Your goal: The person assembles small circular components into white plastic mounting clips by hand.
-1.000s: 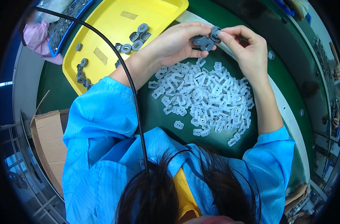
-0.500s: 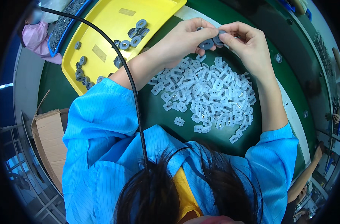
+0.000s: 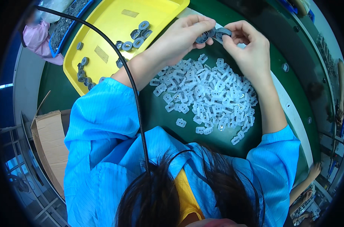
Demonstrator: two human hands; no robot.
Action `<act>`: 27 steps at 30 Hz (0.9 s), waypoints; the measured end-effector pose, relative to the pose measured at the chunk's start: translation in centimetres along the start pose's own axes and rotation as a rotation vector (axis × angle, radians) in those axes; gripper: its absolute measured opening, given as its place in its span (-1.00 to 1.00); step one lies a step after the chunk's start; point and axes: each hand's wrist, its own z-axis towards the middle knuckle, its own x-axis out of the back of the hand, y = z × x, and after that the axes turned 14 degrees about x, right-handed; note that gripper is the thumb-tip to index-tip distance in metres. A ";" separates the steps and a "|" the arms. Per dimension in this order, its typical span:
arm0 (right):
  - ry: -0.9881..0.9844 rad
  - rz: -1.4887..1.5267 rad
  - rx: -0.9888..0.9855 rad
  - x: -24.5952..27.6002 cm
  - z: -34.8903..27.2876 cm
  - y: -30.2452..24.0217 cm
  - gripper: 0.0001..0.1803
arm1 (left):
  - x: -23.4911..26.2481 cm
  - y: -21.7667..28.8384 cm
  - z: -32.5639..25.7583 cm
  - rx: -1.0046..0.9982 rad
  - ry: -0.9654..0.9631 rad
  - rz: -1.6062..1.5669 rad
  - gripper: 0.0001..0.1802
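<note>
Green table top (image 3: 157,117) was spread with a heap of small white plastic clips (image 3: 206,98), close for picking. Small grey round rings (image 3: 213,34) were pinched above it between left hand (image 3: 179,38) and right hand (image 3: 249,53). More rings lay sorted in a yellow plastic tray (image 3: 115,34).

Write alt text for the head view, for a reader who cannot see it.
Both hands, left hand and right hand, hold small grey ring parts together above a pile of white plastic clips on a green table. A yellow tray with more grey rings lies to the left.
</note>
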 end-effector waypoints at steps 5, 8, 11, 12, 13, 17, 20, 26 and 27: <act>0.123 -0.091 0.405 -1.0 -0.1 -0.5 -0.81 | 0.8 -0.7 0.5 0.089 -0.138 -0.318 -0.74; 0.112 0.278 0.147 -0.9 -0.1 -0.1 -0.81 | 0.7 -0.7 0.4 0.052 -0.145 -0.277 -0.73; 0.120 0.890 -0.386 0.9 0.6 2.7 -0.72 | 0.7 -0.6 0.5 -0.033 -0.097 -0.161 -0.69; 0.129 0.777 -0.431 1.4 0.7 3.9 -0.67 | 0.6 -0.3 0.3 -0.020 -0.033 -0.141 -0.69; 0.141 0.661 -0.475 1.9 0.5 5.0 -0.62 | 0.5 0.0 0.2 -0.006 0.028 -0.121 -0.69; 0.054 -0.050 -0.491 3.5 -0.6 9.8 -0.54 | 0.9 0.2 0.3 0.017 0.008 -0.151 -0.68; 0.069 -0.575 0.015 3.4 -0.3 8.8 -0.68 | 1.6 0.4 0.5 -0.024 0.062 -0.150 -0.65; -0.501 0.162 0.237 -0.9 0.0 2.2 -0.80 | 2.8 -0.2 1.1 -0.026 -0.006 -0.242 -0.63; -0.500 0.162 0.232 -1.1 0.0 2.1 -0.80 | 2.8 -0.1 1.2 -0.028 -0.032 -0.245 -0.62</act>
